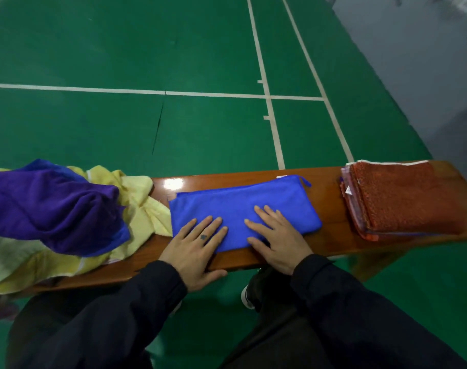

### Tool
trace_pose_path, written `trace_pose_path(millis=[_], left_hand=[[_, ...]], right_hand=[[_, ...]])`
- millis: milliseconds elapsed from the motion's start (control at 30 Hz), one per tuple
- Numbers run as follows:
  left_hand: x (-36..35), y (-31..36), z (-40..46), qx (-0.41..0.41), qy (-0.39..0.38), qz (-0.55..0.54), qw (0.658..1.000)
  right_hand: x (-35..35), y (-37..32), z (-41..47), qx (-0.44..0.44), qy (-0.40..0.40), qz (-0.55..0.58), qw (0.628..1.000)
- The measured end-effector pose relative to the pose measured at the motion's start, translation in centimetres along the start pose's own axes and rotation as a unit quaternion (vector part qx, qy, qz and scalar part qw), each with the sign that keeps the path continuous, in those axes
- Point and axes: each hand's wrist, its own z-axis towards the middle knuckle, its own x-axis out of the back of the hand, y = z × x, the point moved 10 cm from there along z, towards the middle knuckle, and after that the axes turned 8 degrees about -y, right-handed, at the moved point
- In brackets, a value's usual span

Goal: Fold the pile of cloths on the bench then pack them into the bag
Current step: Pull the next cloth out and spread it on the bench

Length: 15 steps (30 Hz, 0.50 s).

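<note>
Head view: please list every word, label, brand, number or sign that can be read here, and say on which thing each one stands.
No text can be read in this view.
White tag at the left edge of the red-brown folded stack: too small to read.
Dark mark on a finger of the left hand: a small shape, no letters.
White lines on the green floor: court markings, no writing.

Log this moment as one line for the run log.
step: flattening folded blue cloth | left hand: flat on it | right hand: flat on it | pile: unfolded
</note>
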Motion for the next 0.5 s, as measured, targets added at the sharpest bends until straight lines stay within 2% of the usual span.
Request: trace_pose_path(millis=[67, 167, 233, 300, 400, 500], left_hand=[[0.7, -1.0, -1.2, 0.01, 0.016, 0.0, 1.0], [1.6, 0.7, -3.2, -0.063, 0.085, 0.024, 0.994], [2.1, 2.7, -4.0, -0.104, 0.124, 0.037, 0.986], [2.1, 4.3, -3.9, -0.111, 0.136, 0.028, 0.984], [2.3, 6.7, -3.1, -0.128, 0.132, -0.063, 0.981], [3.1, 7.9, -3.0, -0.141, 0.144, -0.135, 0.97]], right_hand=[[1.1, 1.6, -0.2, 0.016, 0.019, 0.012, 1.0], [2.6, 2.9, 0.0, -0.011, 0.045, -0.013, 0.999], [3.3, 1.9, 0.5, -0.038, 0.07, -0.047, 0.996], [3.6, -0.8, 0.6, -0.028, 0.093, -0.065, 0.993], [2.5, -5.0, -0.7, 0.046, 0.101, -0.032, 0.993], [1.4, -5.7, -2.7, 0.093, 0.097, -0.003, 0.991]])
